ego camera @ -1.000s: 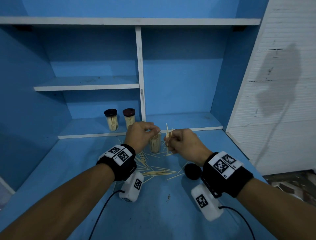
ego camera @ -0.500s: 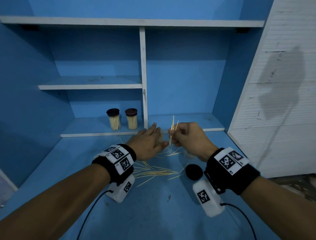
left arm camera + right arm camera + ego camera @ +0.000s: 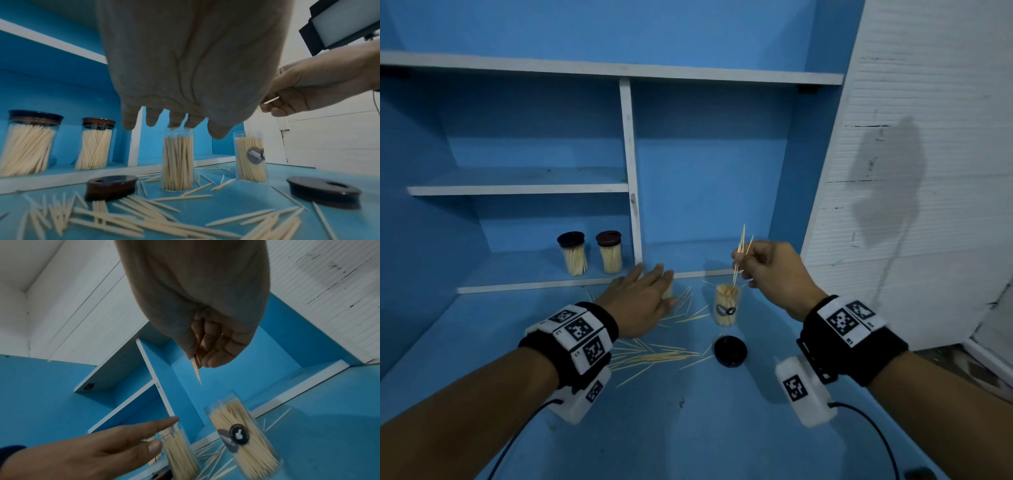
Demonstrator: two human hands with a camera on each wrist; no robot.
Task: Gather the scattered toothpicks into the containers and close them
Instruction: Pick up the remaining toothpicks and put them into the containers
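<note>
My right hand (image 3: 743,265) pinches several toothpicks (image 3: 739,257) upright, their lower tips just above the open labelled container (image 3: 726,305), which is full of toothpicks. My left hand (image 3: 650,287) is flat with straight fingers over a second open container (image 3: 178,160); its fingertips are at the rim, and the head view mostly hides that container. Loose toothpicks (image 3: 654,358) lie scattered on the blue surface between my wrists. A black lid (image 3: 730,351) lies in front of the labelled container, and a brown lid (image 3: 111,186) lies near the other one.
Two closed toothpick containers (image 3: 573,255) (image 3: 610,253) stand on the low shelf at the back left, beside a white divider (image 3: 631,178). A white panelled wall (image 3: 911,171) borders the right side. A dark lamp panel (image 3: 345,24) shows in the left wrist view.
My left hand has uncurled from round a container's top and now lies flat, further left. My right hand has lifted its toothpicks and moved right over the labelled container.
</note>
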